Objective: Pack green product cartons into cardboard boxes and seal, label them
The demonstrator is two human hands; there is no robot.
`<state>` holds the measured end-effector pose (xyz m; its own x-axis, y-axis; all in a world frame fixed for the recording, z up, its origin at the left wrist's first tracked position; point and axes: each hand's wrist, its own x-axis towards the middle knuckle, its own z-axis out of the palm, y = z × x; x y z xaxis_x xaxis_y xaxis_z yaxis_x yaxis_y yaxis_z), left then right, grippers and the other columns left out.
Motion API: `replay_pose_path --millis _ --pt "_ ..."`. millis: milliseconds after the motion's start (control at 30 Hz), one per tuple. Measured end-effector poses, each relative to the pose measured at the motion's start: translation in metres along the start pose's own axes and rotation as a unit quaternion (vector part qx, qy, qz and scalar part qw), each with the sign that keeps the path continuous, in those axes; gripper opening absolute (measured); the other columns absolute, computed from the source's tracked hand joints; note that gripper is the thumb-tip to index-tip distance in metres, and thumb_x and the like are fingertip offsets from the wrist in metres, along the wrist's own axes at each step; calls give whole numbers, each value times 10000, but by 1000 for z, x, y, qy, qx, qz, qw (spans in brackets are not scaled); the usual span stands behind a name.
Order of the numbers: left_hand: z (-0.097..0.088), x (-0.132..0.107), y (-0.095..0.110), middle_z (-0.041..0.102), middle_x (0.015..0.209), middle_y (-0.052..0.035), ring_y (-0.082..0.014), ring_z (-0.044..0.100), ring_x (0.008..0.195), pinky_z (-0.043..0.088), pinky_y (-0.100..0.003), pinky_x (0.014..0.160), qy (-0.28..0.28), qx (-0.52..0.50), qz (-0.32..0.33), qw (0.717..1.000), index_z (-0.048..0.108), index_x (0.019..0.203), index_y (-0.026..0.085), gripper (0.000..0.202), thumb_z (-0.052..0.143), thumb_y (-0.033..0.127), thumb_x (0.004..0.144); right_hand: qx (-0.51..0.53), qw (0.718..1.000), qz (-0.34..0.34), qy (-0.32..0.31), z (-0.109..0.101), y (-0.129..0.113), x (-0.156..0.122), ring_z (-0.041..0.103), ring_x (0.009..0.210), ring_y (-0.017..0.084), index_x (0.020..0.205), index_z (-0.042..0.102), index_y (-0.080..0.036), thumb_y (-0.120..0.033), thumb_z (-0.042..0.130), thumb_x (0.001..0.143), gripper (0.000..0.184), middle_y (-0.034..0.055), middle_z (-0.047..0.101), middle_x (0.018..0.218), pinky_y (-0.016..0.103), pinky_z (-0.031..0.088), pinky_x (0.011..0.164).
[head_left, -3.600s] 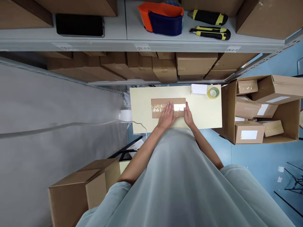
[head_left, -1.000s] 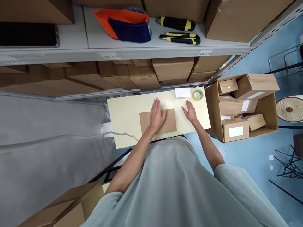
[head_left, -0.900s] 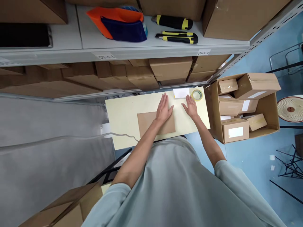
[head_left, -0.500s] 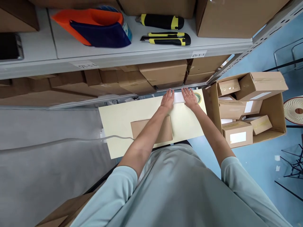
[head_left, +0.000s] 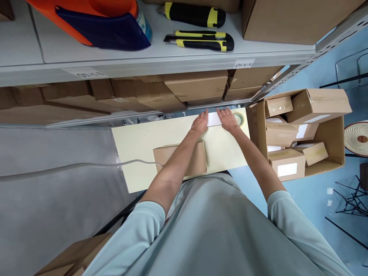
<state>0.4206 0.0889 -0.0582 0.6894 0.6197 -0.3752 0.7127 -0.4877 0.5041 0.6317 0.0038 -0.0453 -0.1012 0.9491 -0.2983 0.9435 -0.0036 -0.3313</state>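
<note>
At one to two o'clock from the centre of the cream table [head_left: 132, 153], near its far edge, I see the white pad [head_left: 214, 119] between two hands. It could as well be a slim white box; from this far off I can't be sure. The left hand [head_left: 200, 123] is against its nine o'clock end and the right hand [head_left: 228, 120] against its three o'clock end. The hands stand apart with the pad's white middle showing between them. Fingertips lie along the ends, but the thumbs are too small for me to read, so I can't tell whether either hand has closed on it.

For a clean hold here I'd bring equal, light pressure from both ends, level with each other, so the pad neither twists nor buckles. The roll of tape [head_left: 239, 119] sits at three o'clock from the pad, just beside the right hand, so I'd keep those outer fingers off its rim. At seven to eight o'clock from the pad lies the brown box [head_left: 198, 159], with the left forearm crossing over it in my view; I'd carry that elbow a touch high so it can't drag the box. The grey cord [head_left: 138, 161] comes in from nine o'clock and ends by the box, so I'd mind it too.
</note>
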Motion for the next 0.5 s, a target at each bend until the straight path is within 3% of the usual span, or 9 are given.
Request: replay_pose_path --millis 300,500 --pt "2 6 3 524 1631 -339 -459 591 1465 522 -470 1236 5 1 -7 1000 204 1781 -21 1149 805 134 814 -46 998 1 -33 0 7 11 533 1535 425 1757 272 57 -209 691 847 1037 291 596 1604 582 151 1453" --pt "-4 10 4 496 1675 -339 -461 622 1452 505 -475 1242 -20 -16 -25 999 271 1771 -7 1113 811 83 803 15 999 -1 -36 3 13 18 487 1601 430 1755 317 -5 -399 756 886 1050 282 568 1664 599 129 1454"
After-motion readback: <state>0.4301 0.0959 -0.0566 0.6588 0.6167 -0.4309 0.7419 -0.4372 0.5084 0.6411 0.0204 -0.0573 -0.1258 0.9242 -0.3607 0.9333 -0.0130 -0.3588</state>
